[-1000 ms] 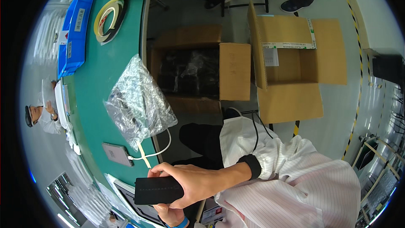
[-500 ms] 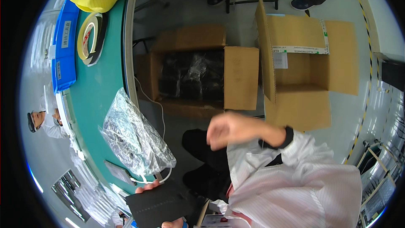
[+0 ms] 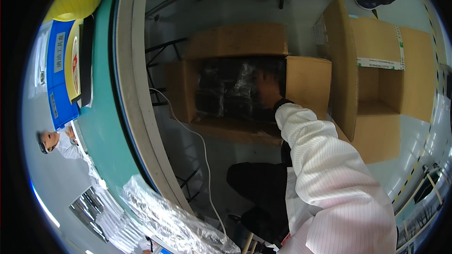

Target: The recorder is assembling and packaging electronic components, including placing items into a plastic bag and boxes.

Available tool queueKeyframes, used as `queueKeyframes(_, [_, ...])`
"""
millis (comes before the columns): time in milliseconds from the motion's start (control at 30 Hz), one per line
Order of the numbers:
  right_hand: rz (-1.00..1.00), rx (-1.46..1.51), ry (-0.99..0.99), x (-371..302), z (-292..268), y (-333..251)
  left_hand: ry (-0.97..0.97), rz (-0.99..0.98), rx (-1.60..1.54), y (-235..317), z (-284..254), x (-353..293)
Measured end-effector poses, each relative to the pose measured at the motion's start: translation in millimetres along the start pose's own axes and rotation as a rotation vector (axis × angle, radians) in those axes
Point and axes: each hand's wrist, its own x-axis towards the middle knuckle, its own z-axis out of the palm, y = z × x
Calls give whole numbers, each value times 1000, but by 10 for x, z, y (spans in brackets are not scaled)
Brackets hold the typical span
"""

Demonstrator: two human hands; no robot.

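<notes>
The right hand (image 3: 269, 90) is inside the central carton (image 3: 308, 82), over dark wrapped packs (image 3: 209, 87), none visibly lifted out; cannot tell its grip.

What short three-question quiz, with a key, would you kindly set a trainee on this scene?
1. Where is the right hand?
A) On the tabletop
B) Inside the open cardboard box that holds black packages
C) Out of view

2. True or false: the right sleeve is white with thin stripes.

3. Fill in the colour: beside the yellow tape roll is a ____ plastic bin.

Key: 1. B; 2. True; 3. Blue.
</notes>
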Motion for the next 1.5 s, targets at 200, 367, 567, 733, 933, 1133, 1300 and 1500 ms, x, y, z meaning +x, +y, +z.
queueKeyframes(200, [-159,38,-127,-8,-25,141,26,-7,24,-84,-26,116])
queueKeyframes(367, [105,832,69,-94,-170,121,43,-24,16,-136,9,122])
queueKeyframes(567, [192,1054,68,-15,-19,249,41,-44,0,-122,39,89])
queueKeyframes(733, [178,778,125,-130,61,188,49,-53,-6,-183,86,96])
queueKeyframes(933, [257,81,-192,77,8,-378,57,-33,-17,-192,68,190])
queueKeyframes(1133, [-346,71,-60,430,241,-1105,19,-51,-10,-161,48,352])
queueKeyframes(1300, [-383,117,48,804,575,-1124,-3,-28,-64,-241,151,390])
queueKeyframes(1500, [-185,854,-391,756,438,-1515,0,-26,-65,-201,18,482])
